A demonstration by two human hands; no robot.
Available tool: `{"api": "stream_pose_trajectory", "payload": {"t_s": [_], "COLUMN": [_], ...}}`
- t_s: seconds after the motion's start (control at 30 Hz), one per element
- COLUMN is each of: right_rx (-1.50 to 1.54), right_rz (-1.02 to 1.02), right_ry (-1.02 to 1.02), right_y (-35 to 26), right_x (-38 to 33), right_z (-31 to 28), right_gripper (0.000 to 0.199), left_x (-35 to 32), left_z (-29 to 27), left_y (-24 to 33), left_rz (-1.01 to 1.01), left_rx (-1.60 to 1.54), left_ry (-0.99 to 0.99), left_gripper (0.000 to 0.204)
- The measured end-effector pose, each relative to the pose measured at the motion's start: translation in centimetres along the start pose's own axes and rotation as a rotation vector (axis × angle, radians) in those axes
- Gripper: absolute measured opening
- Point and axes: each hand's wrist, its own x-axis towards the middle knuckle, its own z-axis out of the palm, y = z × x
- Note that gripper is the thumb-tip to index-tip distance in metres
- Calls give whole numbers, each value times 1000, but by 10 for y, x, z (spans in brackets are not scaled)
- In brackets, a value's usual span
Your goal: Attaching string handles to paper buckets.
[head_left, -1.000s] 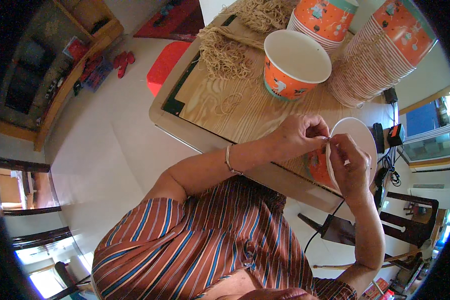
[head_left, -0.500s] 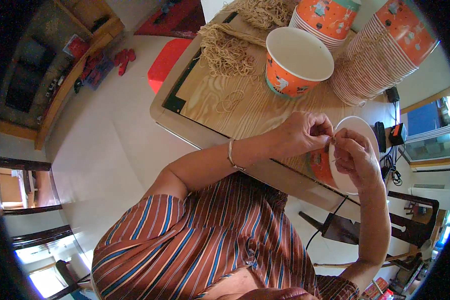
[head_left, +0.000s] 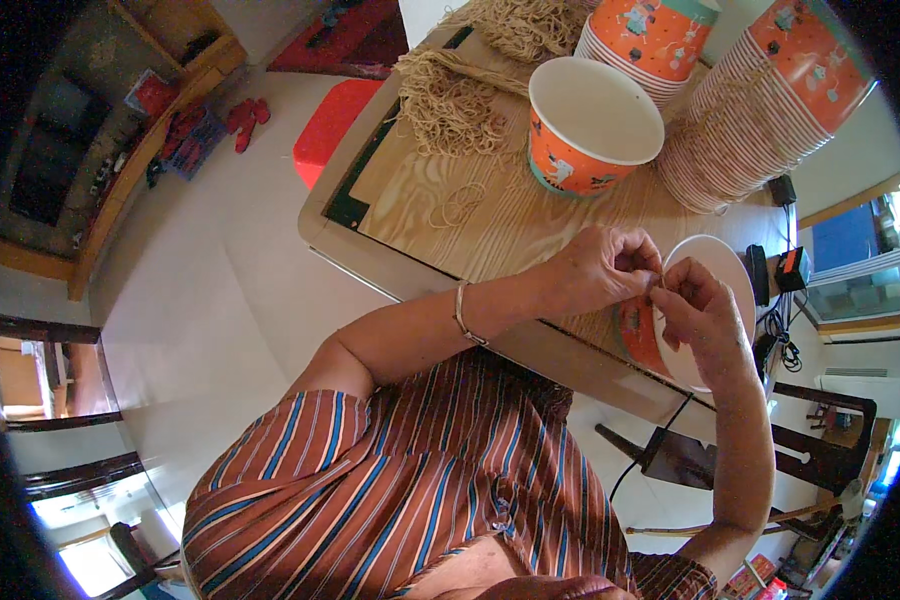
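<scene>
An orange paper cup (head_left: 638,335) lies tipped on its side near the table's right edge, its wide white rim (head_left: 738,262) turned to the right. My left hand (head_left: 610,265) is closed in a pinch at the cup's near side. Against its fingertips, my right hand (head_left: 708,315) pinches too, in front of the cup's opening. A thin strand of tan twine (head_left: 661,284) seems to run between the two pinches, largely hidden by the fingers. Behind my hands stands another orange cup (head_left: 595,125), upright, with nothing visible inside.
Loose tan twine (head_left: 450,105) lies heaped at the table's far left, with a small loop (head_left: 458,203) in front. Stacked cups (head_left: 650,50) stand behind, and a long twine-wrapped stack (head_left: 760,120) leans at right. Black adapters and cords (head_left: 785,300) sit beyond the table's right edge. A red stool (head_left: 330,125) is at left.
My right hand has shifted slightly left and its fingers have drawn in closer to the left hand's. The view has moved a little; the cups stay where they were.
</scene>
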Motion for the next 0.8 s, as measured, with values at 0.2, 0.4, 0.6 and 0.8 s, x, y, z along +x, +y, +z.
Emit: {"api": "stream_pose_trajectory", "payload": {"t_s": [0.2, 0.4, 0.6, 0.8], "right_rx": [-56, -122, -89, -236], "right_rz": [-2, -27, -19, -50], "right_ry": [43, 51, 81, 123], "right_y": [0, -1, 1, 0], "right_x": [0, -2, -1, -1], "right_z": [1, 0, 0, 0], "right_gripper": [15, 21, 24, 22], "left_x": [0, -1, -1, -3], "left_z": [-1, -1, 0, -3], "left_y": [2, 4, 4, -5], "left_rz": [-4, -54, 1, 8], "left_rx": [-11, -81, -18, -111], "left_ry": [-13, -17, 12, -1], "left_gripper": [10, 10, 10, 17]}}
